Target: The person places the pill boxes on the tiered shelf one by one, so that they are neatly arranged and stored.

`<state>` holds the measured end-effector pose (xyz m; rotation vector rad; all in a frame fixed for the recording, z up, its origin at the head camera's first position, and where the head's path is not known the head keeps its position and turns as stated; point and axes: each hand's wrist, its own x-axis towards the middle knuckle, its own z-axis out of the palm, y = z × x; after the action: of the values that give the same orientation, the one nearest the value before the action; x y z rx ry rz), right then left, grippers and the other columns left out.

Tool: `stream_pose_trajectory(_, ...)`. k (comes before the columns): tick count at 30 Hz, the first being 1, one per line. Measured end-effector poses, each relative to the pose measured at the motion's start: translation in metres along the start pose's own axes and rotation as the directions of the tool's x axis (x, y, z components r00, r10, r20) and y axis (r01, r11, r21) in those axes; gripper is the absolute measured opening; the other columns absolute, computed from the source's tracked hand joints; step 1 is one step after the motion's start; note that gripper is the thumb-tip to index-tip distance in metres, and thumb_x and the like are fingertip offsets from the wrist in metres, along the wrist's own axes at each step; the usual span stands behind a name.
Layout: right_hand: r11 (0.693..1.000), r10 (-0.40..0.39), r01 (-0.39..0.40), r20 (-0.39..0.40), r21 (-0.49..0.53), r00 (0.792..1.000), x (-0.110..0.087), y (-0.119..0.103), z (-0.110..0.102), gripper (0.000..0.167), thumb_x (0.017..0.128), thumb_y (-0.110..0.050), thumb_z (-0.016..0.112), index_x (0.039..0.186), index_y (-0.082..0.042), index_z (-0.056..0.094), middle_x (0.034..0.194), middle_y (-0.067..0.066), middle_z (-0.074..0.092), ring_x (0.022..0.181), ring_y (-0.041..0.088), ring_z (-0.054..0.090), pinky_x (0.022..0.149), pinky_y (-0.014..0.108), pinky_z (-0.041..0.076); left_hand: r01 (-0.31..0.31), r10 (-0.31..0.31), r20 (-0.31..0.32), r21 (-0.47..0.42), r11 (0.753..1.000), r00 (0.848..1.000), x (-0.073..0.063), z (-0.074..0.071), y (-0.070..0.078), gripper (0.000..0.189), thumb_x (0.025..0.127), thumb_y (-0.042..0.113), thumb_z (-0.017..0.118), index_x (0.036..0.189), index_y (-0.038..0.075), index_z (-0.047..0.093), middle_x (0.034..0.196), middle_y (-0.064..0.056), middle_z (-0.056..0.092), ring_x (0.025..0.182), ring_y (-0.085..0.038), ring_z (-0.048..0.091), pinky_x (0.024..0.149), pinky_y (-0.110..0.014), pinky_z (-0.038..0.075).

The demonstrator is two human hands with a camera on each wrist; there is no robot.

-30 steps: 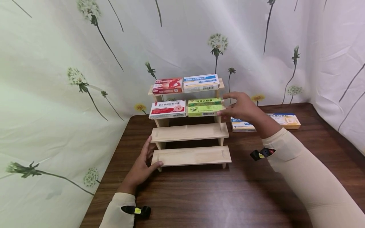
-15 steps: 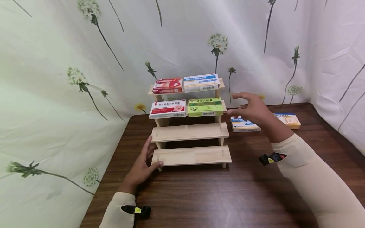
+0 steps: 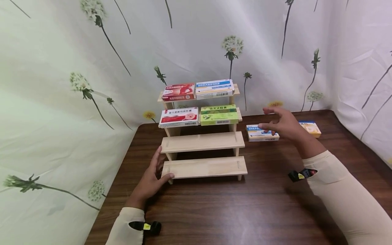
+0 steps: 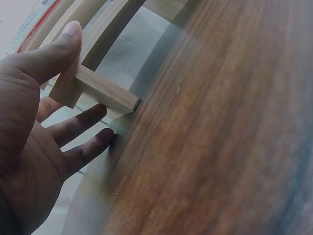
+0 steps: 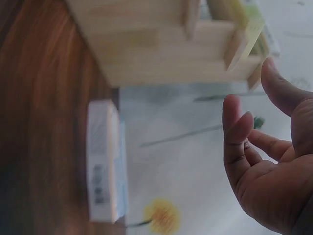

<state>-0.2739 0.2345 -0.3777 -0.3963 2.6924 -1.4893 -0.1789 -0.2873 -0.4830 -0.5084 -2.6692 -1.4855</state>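
Here, left fingers (image 3: 155, 160) on stepped wooden rack (image 3: 203, 168), flat boxes (image 3: 219, 115), grained tabletop (image 3: 214, 211).

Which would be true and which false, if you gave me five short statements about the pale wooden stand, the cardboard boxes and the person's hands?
1. The left hand touches the four-step stand of pale wood. True.
2. The flat lime-green cardboard box and the flat white-and-red cardboard box share a step. True.
3. That step is the lowest one. False: it is the second from the top.
4. The right hand holds nothing. True.
5. Every box in view is on the stand. False: a flat white-and-blue cardboard box lies on the dark brown wood-grain table, for one.
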Motion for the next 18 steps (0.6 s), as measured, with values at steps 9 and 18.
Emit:
stream_pose_trajectory(9,0.996,0.086,-0.085,0.020,-0.016,0.996,0.005,0.036,-0.008,0.085,0.102,-0.029,0.081,0.168,-0.002,0.037,0.167,0.028,0.046,0.089,0.015,0.077,0.069,0.033,0.061,0.000,0.000,-0.002,0.014,1.000,1.000,0.000,0.000,0.001,0.115,0.101,0.016,0.082,0.177,0.036,-0.002,0.173,-0.029,0.037,0.155,-0.053,0.045,0.119,-0.074,0.041)
stream_pose_trajectory(18,0.991,0.131,-0.131,0.065,-0.015,0.989,0.009,0.059,-0.016,0.088,0.101,-0.032,0.082,0.170,-0.006,0.035,0.168,0.027,0.044,0.085,0.018,0.075,0.073,0.037,0.063,0.006,-0.006,0.002,0.004,1.000,1.000,0.000,0.000,0.001,0.115,0.100,0.016,0.082,0.177,0.037,-0.002,0.174,-0.028,0.035,0.156,-0.053,0.044,0.120,-0.074,0.041)
